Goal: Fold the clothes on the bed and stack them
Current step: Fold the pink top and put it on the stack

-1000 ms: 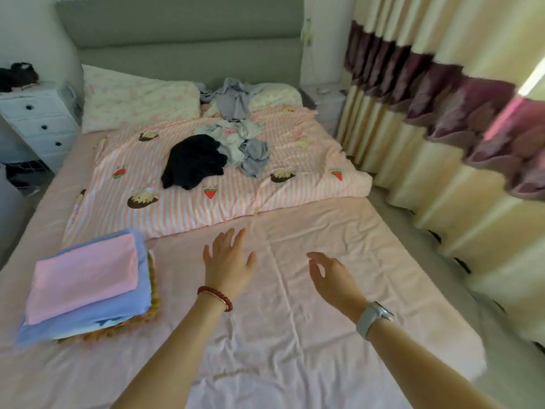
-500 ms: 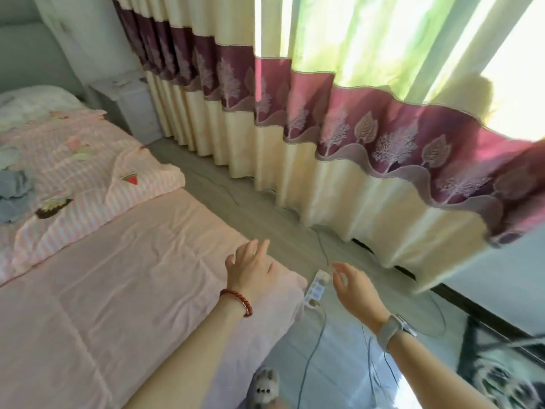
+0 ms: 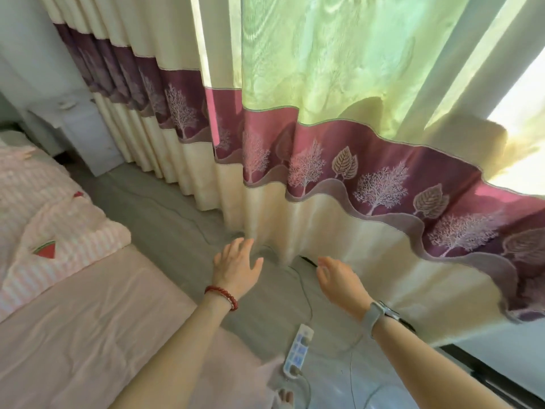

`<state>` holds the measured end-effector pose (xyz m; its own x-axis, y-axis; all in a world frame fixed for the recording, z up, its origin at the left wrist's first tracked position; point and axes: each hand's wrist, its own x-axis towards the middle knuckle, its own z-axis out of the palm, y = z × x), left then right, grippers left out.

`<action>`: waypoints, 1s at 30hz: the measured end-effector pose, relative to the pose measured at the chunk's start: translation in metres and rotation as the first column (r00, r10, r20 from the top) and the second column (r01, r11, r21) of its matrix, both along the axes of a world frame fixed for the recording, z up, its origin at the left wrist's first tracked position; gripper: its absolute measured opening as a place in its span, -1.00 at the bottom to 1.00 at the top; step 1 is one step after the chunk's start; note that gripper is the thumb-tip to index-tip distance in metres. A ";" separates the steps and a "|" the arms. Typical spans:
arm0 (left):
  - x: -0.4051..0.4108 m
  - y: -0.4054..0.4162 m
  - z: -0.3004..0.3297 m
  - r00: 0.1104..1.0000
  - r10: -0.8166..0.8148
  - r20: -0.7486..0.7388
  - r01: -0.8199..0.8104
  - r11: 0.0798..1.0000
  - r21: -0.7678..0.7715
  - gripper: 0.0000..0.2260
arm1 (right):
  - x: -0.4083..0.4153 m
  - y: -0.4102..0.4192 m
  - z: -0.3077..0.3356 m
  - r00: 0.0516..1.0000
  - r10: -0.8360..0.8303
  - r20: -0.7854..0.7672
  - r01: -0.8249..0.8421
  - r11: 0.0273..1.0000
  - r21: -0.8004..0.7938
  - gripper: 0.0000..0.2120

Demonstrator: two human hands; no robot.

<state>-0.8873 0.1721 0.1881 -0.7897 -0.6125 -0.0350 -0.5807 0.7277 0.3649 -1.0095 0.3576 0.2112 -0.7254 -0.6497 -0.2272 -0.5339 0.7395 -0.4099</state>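
Only the bed's right side shows: the pale pink sheet (image 3: 73, 314) and a corner of the pink striped quilt (image 3: 59, 225) with a watermelon print. No loose clothes and no folded stack are in view. My left hand (image 3: 236, 267), with a red bead bracelet at the wrist, hovers over the floor beside the bed, fingers spread, holding nothing. My right hand (image 3: 339, 278), with a watch at the wrist, is held out toward the curtain, fingers apart and empty.
A cream and maroon curtain (image 3: 324, 160) with tree and leaf patterns hangs close ahead. A white power strip (image 3: 299, 348) with cables lies on the grey floor below my hands. A white nightstand (image 3: 85, 134) stands by the wall at the left.
The view has swung right, away from the bed with its clothes pile and folded stack, toward the curtain. Both empty hands moved along, now over the floor instead of the sheet.
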 end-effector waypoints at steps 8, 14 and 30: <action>-0.039 -0.077 0.004 0.984 0.175 0.019 -0.176 0.982 0.065 -0.55 | -0.063 -0.094 0.000 0.990 0.111 0.089 -0.108 0.993 -0.037 -0.65; -0.032 -0.156 -0.001 0.917 0.398 0.008 -0.397 0.914 0.090 -0.54 | -0.094 -0.214 -0.016 0.922 0.376 0.097 -0.378 0.926 0.000 -0.66; -0.066 -0.352 0.031 0.558 0.829 0.032 -0.829 0.556 0.064 -0.60 | -0.157 -0.545 -0.014 0.555 0.830 0.059 -0.826 0.558 -0.083 -0.68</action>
